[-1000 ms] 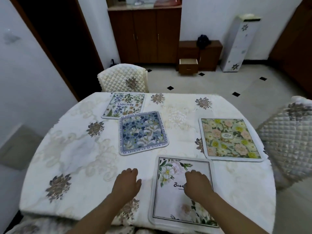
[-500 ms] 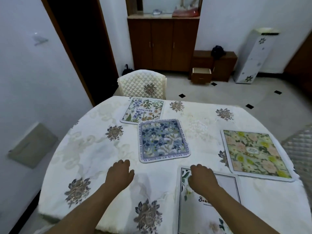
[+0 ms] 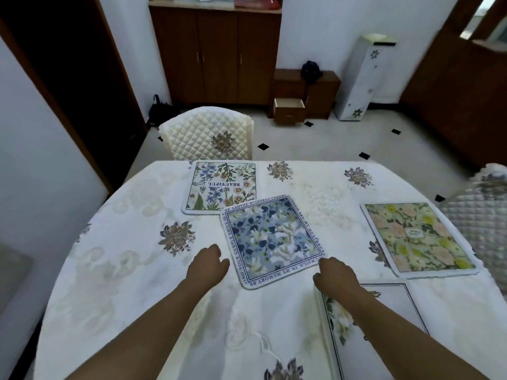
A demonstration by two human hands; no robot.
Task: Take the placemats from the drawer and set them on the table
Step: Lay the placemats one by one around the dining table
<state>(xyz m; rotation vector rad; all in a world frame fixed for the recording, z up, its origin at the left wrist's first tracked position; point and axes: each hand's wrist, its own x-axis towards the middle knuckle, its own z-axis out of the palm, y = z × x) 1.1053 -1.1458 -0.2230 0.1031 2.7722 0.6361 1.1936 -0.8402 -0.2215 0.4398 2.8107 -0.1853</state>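
Several floral placemats lie on the round table [image 3: 115,270]. A blue one [image 3: 271,239] sits mid-table, with a white "BEAUTIFUL" mat [image 3: 222,186] just behind it. A yellow-green mat [image 3: 417,238] lies at the right, and a white mat with a black border [image 3: 384,335] is nearest me, partly under my right forearm. My left hand [image 3: 208,266] hovers by the blue mat's near left edge, fingers curled, holding nothing. My right hand [image 3: 333,275] is at the blue mat's near right corner, fingers curled loosely. The open drawer [image 3: 289,108] is across the room.
A quilted chair [image 3: 208,137] stands at the table's far side, another chair [image 3: 482,215] at the right. A brown cabinet [image 3: 216,53] and a low drawer unit [image 3: 321,90] line the back wall. A white floral appliance [image 3: 362,78] stands beside them. A dark doorway is at the left.
Both hands have left the near white mat and moved forward to either side of the blue mat. My head has lifted, shifting the view toward the far side.
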